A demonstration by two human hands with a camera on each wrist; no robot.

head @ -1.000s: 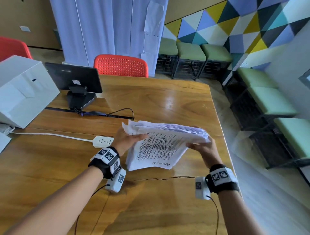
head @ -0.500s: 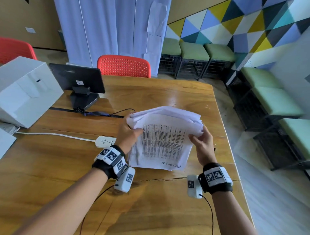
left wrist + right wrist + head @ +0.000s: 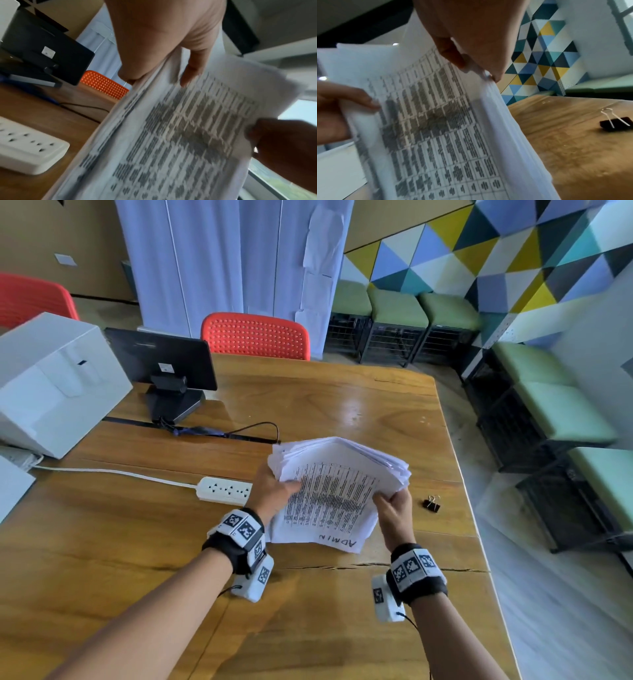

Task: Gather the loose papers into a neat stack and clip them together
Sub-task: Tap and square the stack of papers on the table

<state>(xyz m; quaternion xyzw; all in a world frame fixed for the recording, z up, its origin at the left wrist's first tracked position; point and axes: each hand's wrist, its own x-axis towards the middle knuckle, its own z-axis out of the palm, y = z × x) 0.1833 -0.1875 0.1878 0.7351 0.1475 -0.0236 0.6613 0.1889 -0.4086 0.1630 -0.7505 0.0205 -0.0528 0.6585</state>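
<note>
A thick stack of printed papers (image 3: 332, 494) stands tilted, its lower edge near the wooden table (image 3: 137, 542); the front sheet reads "ADMIN". My left hand (image 3: 275, 491) grips the stack's left edge, thumb on the front sheet (image 3: 188, 128). My right hand (image 3: 394, 508) holds the right edge, thumb in front (image 3: 436, 128), fingers behind. The upper sheets fan out unevenly. A black binder clip (image 3: 431, 504) lies on the table just right of my right hand, and shows in the right wrist view (image 3: 615, 125).
A white power strip (image 3: 224, 490) with its cord lies left of the papers. A black monitor (image 3: 161, 364) and white box (image 3: 51, 381) stand at the back left. A red chair (image 3: 255, 335) is behind the table. The table's right edge (image 3: 479, 525) is close.
Both hands have tipped the stack from nearly flat to more upright and drawn it nearer. The binder clip, hidden before, now shows to the right.
</note>
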